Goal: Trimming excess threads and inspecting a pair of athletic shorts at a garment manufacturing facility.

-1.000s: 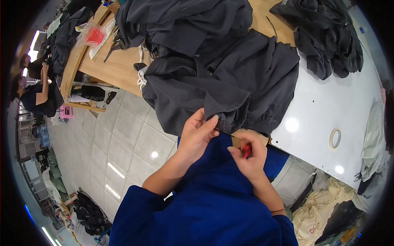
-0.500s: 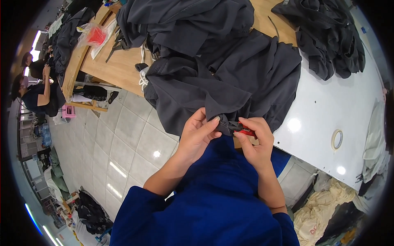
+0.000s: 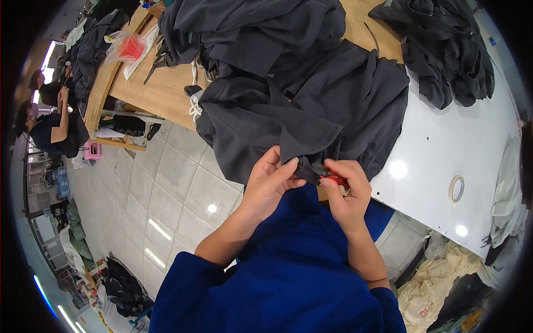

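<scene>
A dark grey garment (image 3: 255, 122) drapes over the near table edge, with white drawstrings (image 3: 195, 106) at its left side. My left hand (image 3: 269, 180) pinches a seamed edge of that garment between thumb and fingers. Just to the right, my right hand (image 3: 350, 191) is closed around small red-handled thread snips (image 3: 336, 180). The snips' dark tip points left at the seamed edge, close to the left fingertips. Whether the blades touch the cloth cannot be made out.
More dark grey garments (image 3: 250, 33) are heaped behind, and another pile (image 3: 444, 55) lies at the far right. A tape roll (image 3: 456, 189) rests on the white tabletop (image 3: 416, 161). Left is a wooden table (image 3: 150, 97) with a red item in a plastic bag (image 3: 129, 49). Two people work at far left.
The snips have turned slightly in my right hand, and its fingers have shifted a little. My left hand keeps its pinch on the garment edge.
</scene>
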Available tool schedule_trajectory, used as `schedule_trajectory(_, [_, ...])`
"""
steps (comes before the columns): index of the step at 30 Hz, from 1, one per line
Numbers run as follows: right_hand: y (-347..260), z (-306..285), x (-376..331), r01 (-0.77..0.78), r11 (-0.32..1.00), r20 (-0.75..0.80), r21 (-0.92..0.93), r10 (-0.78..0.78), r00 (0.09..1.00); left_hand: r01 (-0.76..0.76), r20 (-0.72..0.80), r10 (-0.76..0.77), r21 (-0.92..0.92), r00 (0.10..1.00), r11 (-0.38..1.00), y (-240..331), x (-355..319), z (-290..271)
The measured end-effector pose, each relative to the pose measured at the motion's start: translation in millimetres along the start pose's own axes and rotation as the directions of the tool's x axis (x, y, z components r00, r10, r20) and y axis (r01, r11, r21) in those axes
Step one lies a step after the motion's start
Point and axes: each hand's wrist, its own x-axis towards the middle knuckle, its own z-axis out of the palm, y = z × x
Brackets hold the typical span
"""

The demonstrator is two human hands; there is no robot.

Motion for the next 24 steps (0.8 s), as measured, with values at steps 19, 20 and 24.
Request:
schedule_trajectory(19, [-11,-1,-31,-0.227,0.950,0.130,0.215,0.202,0.971,-0.024,-0.025,0.020,-0.179,0.999,0.984,0,0,-11])
schedule_trajectory(20, [-12,-2,-31,-0.228,0.956,0.218,0.186,0.187,0.958,-0.026,-0.041,0.019,-0.182,0.999,0.983,2,0,-9])
schedule_trajectory(24, [-13,-1,-34,-0.463,0.827,0.185,0.320,0.425,0.886,-0.044,-0.040,0.038,-0.158,0.998,0.986,5,0,-6])
